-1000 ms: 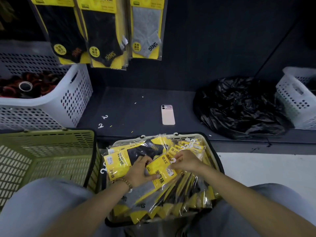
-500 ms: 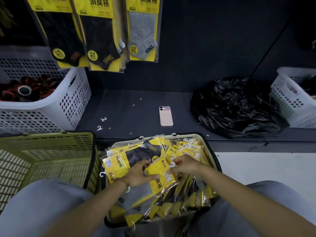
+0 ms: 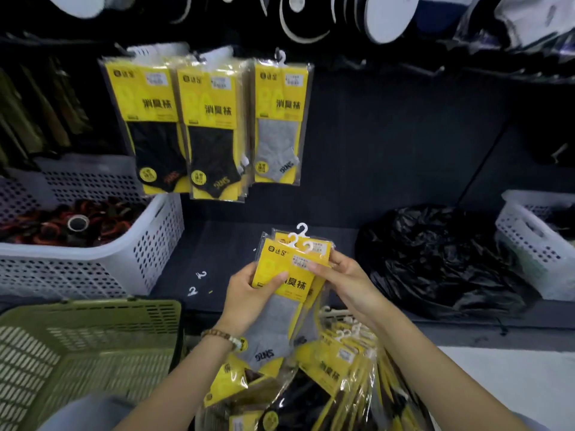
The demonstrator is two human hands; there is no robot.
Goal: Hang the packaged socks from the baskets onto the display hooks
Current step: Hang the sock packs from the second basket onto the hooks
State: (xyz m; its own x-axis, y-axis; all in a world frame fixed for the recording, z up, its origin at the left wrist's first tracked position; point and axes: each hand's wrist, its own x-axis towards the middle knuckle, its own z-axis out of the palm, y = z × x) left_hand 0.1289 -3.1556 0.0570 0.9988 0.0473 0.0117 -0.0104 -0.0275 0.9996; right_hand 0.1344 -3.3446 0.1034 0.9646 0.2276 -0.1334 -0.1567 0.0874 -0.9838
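Sock packs (image 3: 287,276) are bunched below the hanging grey packs (image 3: 278,126), left hand (image 3: 249,295) and right hand (image 3: 347,283) both pinching them; better line up the little white hooks (image 3: 301,230) first

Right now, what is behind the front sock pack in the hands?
At least two more packs, their white hooks showing above the front pack. It covers most of them; sock colours unclear. Left hand and right hand grip the packs.
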